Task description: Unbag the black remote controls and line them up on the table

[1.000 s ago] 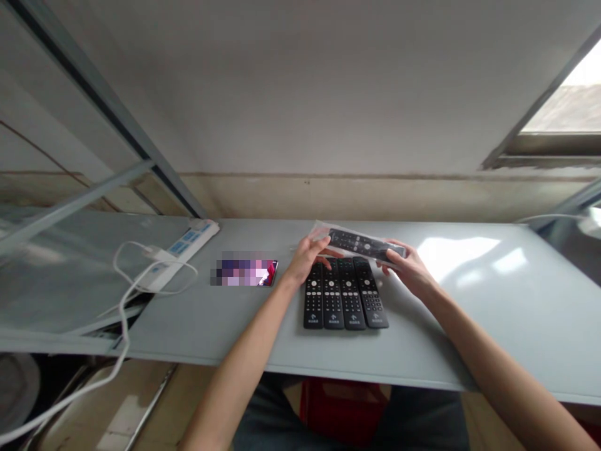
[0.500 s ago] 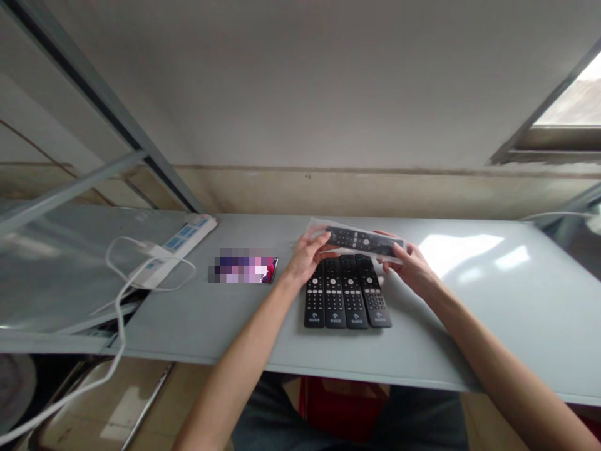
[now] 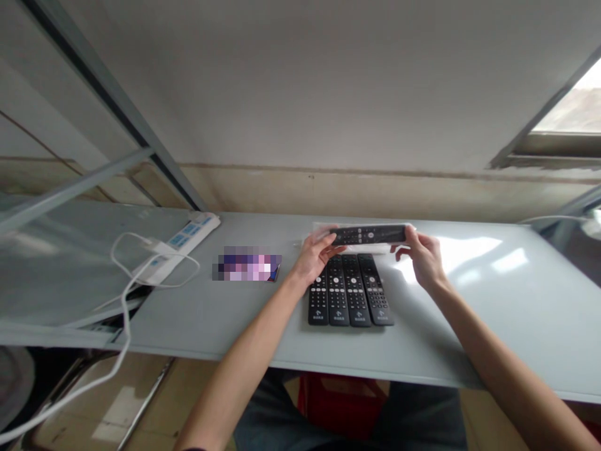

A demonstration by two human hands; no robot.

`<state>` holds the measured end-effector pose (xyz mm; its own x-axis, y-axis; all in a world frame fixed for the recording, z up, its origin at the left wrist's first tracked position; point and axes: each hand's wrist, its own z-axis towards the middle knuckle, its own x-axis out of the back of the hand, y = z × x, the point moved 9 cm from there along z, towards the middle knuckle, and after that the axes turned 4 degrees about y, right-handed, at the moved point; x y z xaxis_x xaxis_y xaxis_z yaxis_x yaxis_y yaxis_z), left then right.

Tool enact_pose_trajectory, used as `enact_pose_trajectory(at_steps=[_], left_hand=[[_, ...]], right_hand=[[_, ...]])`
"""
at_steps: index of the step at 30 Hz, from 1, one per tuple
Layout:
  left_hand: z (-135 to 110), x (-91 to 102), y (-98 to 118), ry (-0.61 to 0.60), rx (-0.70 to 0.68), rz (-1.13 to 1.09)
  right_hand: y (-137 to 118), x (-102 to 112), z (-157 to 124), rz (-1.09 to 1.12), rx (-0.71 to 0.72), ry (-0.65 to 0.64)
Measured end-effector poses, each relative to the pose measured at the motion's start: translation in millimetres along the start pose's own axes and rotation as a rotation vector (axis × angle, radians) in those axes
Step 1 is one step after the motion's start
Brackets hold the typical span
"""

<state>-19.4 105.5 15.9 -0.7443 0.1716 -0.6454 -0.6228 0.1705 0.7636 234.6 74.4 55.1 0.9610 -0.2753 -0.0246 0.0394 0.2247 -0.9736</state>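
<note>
Down below the near edge of the worktop, a red object shows between the person's legs. Four black remotes lie side by side, the rightmost slightly askew. Above their far ends, a fifth remote in a clear bag is held crosswise: the left hand has its fingers closed on one end, the right hand pinches the other. Leftward lies a power strip; behind stands the wall.

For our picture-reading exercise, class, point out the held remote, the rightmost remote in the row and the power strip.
Held remote (image 3: 367, 235), head view: middle of its button face.
Rightmost remote in the row (image 3: 375, 290), head view: middle of its front.
Power strip (image 3: 179, 239), head view: blue-marked top.
</note>
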Motion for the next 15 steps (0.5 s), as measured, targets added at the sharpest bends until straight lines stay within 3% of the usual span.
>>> enact_pose_trajectory(at_steps=[3,6,10,12,15], left_hand=[[3,3.6,-1,0.005,0.017,-0.053],[4,4.8,0,0.011,0.037,-0.062],[0,-3.6,1,-0.054,0.050,-0.061],[-3,-10.1,-2,-0.118,0.081,-0.035],[-6,-17.1,-12,-0.208,0.144,0.057]], right_hand=[[-48,-8,17,-0.068,0.163,-0.009],[-108,-32,29,-0.193,0.332,-0.074],[-170,-62,35,-0.235,0.423,-0.152],[-184,-53,42,-0.171,0.446,-0.109],[-174,3,62,-0.061,0.470,0.091]])
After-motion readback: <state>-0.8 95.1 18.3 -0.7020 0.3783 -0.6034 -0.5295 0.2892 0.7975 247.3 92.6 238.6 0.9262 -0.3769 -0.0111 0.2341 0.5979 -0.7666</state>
